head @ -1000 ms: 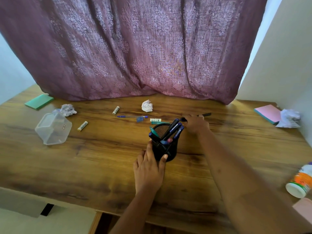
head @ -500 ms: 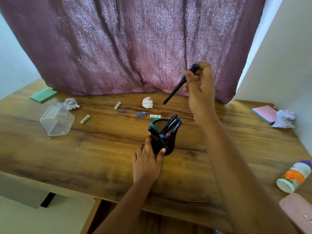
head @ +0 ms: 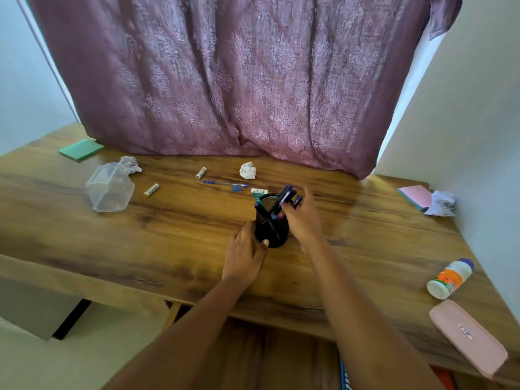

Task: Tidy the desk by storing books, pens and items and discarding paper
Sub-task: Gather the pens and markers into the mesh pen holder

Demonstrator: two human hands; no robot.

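At mid-bench [head: 174, 220], braces an upright black mesh pen holder [head: 271, 233] with the left hand [head: 244, 256]: thumb at the front of its base, fingers at its left side, palm flat on the wood, so grasping it low. Holds the right hand [head: 302, 220] at the holder's right rim, fingers spread against the dark blue pens [head: 284, 197] leaning out of it; blurred, so cannot tell whether grasping one or released.

Behind the holder, logs as loose: a blue pen [head: 225, 183] lying flat, a small white item [head: 259, 190] just beside the rim, a paper ball [head: 248, 170], and two small white cylinders [head: 201, 172] well apart.

Far left, logs a clear plastic tub [head: 109, 190], a second paper wad [head: 130, 165] touching its far side, and a green notepad [head: 81, 150] near the curtain [head: 225, 80].

Far right, logs a pink notepad [head: 416, 196] with a third paper wad [head: 441, 204] touching it, a white bottle [head: 450, 278] on its side, and a pink case [head: 468, 337] at the near corner.
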